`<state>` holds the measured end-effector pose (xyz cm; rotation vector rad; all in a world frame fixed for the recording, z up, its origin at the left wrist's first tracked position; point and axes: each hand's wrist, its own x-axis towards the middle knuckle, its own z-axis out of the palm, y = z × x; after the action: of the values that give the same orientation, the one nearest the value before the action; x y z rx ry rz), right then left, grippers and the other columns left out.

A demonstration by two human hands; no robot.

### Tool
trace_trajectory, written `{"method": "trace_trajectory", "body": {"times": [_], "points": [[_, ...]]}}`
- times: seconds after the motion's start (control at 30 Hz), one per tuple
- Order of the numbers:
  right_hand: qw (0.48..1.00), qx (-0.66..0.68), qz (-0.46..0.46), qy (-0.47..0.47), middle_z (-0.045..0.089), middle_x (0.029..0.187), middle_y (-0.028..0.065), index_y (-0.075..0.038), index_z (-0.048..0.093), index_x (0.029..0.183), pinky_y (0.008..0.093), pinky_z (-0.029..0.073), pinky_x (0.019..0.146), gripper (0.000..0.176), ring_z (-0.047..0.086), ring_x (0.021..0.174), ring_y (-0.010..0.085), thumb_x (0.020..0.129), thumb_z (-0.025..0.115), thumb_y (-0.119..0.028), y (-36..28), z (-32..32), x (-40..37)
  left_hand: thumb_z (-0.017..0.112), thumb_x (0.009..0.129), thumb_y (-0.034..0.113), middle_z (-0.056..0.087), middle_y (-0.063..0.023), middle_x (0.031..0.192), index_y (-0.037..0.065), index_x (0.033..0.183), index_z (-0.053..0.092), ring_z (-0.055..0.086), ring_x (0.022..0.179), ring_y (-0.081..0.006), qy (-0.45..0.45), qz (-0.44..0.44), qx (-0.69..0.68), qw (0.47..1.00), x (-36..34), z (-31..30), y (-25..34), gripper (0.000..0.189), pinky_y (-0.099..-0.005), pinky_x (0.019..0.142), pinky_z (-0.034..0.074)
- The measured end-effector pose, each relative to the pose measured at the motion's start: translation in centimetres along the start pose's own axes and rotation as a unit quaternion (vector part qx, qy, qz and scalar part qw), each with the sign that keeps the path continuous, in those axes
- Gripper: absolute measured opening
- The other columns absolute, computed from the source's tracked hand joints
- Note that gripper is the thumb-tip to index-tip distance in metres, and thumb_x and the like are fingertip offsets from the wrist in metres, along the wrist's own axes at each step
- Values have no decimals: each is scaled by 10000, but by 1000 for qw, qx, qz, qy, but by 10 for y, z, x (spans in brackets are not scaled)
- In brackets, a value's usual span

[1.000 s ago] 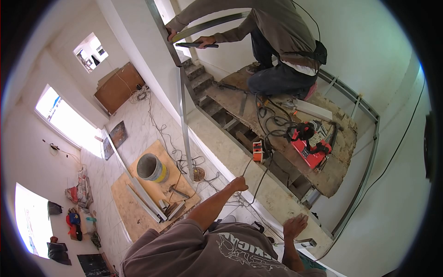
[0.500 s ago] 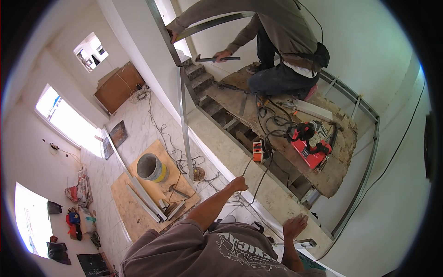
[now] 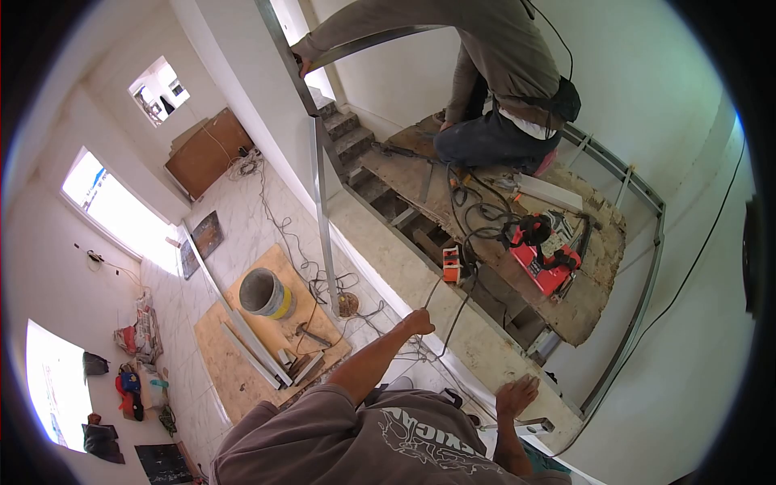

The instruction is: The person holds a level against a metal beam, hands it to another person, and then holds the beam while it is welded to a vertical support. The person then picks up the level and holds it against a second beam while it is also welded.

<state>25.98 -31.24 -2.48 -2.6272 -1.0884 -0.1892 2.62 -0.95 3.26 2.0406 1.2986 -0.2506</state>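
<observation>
A hand could pass over the ledge (image 3: 482, 365) between the right hand (image 3: 517, 395) and the cable (image 3: 454, 331) crossing beside the left hand (image 3: 419, 322); farther off stands a metal post (image 3: 321, 210).

The single camera sits on the person's head and looks forward and steeply down, with the shirt (image 3: 364, 440) nearest and the left hand (image 3: 418, 322) and right hand (image 3: 517, 396) somewhat beyond. Its very wide, round view reaches the tiled floor (image 3: 238, 214) at left and a kneeling co-worker (image 3: 513, 77) farther, toward right.
</observation>
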Motion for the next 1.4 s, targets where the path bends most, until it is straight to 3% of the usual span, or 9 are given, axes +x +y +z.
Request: {"method": "trace_trajectory", "body": {"times": [0.97,1.07,1.4], "points": [[1000,5,-3,1,328,1386,278,55,399,1286,502,204,1102,540,261,1339,398,832,543,-198,1,2,0,613,692,248,626,-298,1032,-114,890,648,631,984,-384,-8,-9,3,1000,-2,-2,4,414,-416,850,522],[1000,4,-2,0,332,1383,277,56,400,1285,504,207,1100,538,262,1339,398,831,544,-195,1,1,0,627,719,340,624,-309,1021,-129,1000,584,621,991,-390,-37,-2,14,999,3,0,-1,549,-424,858,503],[1000,6,-13,22,346,1364,278,56,397,1283,509,221,1090,545,290,1311,408,821,550,-189,1,1,0,620,724,330,625,-314,1015,-141,994,583,626,982,-395,-39,-1,8,999,0,-3,2,544,-423,847,509]]}}
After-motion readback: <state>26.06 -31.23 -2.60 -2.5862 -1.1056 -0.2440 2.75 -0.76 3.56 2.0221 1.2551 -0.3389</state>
